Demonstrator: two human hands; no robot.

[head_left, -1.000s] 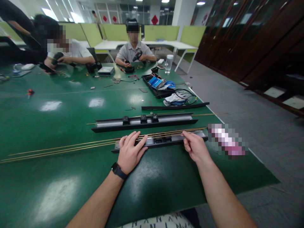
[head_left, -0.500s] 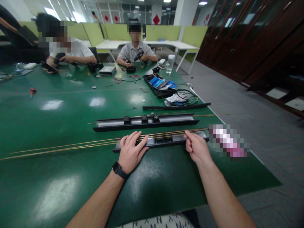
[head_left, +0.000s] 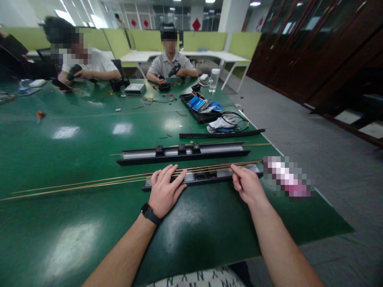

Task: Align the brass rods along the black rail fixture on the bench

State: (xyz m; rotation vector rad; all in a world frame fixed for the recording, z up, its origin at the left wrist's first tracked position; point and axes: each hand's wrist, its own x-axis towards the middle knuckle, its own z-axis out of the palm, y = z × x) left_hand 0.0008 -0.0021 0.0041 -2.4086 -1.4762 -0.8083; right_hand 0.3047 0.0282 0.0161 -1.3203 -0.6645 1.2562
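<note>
Long thin brass-coloured rods (head_left: 89,184) lie lengthwise over a black channel-shaped rail (head_left: 206,182) and stick out far past its left end. My left hand (head_left: 166,189) rests flat across the rods and the rail's left part, its fingers spread. At the right part of the rail, my right hand (head_left: 247,185) is closed, with thumb and index finger pinched at the rods; how many rods it grips I cannot tell. Small black blocks (head_left: 212,174) sit inside the rail between my hands, partly under the rods.
Behind lies a second black rail (head_left: 185,159) with black blocks on it, then a black strip (head_left: 221,134). A black tray (head_left: 197,114), gloves (head_left: 220,125) and a bottle (head_left: 214,80) stand farther back. A blurred pink item (head_left: 287,177) lies right. Two people work across the table.
My right hand has shifted very slightly left along the rods. The left hand stays in place on them.
</note>
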